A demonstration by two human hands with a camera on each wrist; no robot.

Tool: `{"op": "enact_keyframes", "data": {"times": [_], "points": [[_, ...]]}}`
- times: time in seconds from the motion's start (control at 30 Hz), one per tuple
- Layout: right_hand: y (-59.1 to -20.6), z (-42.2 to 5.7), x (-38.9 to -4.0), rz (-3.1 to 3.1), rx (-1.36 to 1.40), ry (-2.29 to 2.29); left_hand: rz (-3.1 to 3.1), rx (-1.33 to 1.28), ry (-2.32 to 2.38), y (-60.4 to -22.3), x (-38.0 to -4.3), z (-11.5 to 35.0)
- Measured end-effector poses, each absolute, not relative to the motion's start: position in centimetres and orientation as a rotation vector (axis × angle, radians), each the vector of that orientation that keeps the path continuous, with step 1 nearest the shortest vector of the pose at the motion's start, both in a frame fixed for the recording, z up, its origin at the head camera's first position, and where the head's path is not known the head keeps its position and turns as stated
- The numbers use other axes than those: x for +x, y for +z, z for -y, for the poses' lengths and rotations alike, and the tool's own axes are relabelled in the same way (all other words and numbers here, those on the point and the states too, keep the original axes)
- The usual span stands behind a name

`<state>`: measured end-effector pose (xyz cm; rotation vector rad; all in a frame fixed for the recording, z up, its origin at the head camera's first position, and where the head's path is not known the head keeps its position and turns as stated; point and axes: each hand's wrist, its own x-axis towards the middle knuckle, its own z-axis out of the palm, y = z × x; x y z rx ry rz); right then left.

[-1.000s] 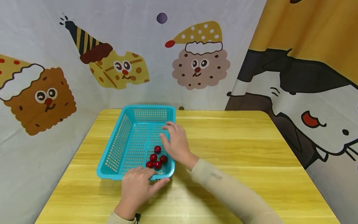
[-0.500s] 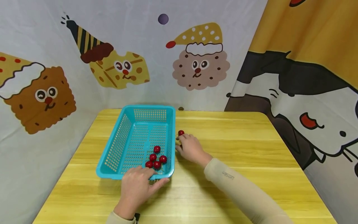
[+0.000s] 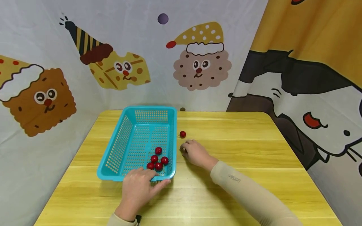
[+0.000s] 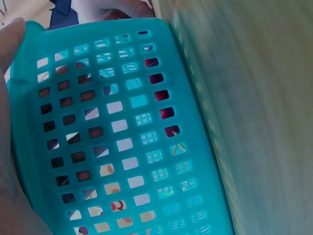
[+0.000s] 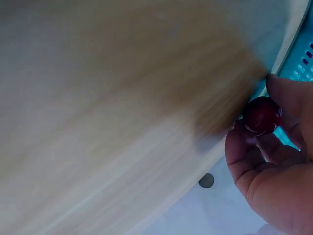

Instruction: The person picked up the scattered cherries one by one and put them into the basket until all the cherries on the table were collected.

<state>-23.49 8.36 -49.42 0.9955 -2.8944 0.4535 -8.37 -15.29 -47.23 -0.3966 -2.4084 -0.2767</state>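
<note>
A blue plastic basket (image 3: 130, 138) stands on the left half of the table, with several dark red cherries (image 3: 158, 166) in its near right corner. My left hand (image 3: 138, 188) grips the near rim, fingers over the edge and thumb along the outside; the left wrist view shows the basket's perforated wall (image 4: 115, 122) close up. Just right of the basket, my right hand (image 3: 196, 154) is low by the table. In the right wrist view its thumb and fingers pinch a cherry (image 5: 261, 115), which the head view hides. Another cherry (image 3: 183, 134) lies on the table beyond that hand.
The wooden table (image 3: 240, 141) extends to the right of the basket. Behind it hangs a pale cloth (image 3: 158, 94) printed with cartoon biscuits and cheese, and a yellow and black printed cloth (image 3: 305, 72) hangs at the right.
My right hand has moved from over the basket's right side to the table on its right, and now pinches a cherry. My left hand has stayed on the rim.
</note>
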Motion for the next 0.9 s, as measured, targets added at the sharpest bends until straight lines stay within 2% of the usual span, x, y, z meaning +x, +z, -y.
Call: {"op": "enact_keyframes", "data": {"times": [0.17, 0.33, 0.5, 0.7, 0.9], "points": [[-47.4, -8.8, -24.3, 2.883, 0.926, 0.509, 2.404, -0.403, -0.274, -47.1, -8.4, 15.4], [-41.8, -7.6, -25.0, 2.758, 0.801, 0.601, 2.368, -0.408, -0.270, -47.2, -8.5, 15.7], [-38.3, -3.9, -23.8, 2.656, 0.992, 0.721, 2.368, -0.406, -0.277, -47.3, -8.5, 15.8], [-39.8, 0.7, -22.3, 2.891, 1.375, 0.547, 2.342, -0.422, -0.296, -47.4, -8.5, 15.6], [-42.2, 2.6, -22.0, 3.039, 1.368, 0.138, 2.355, -0.428, -0.307, -47.4, -8.6, 15.4]]}}
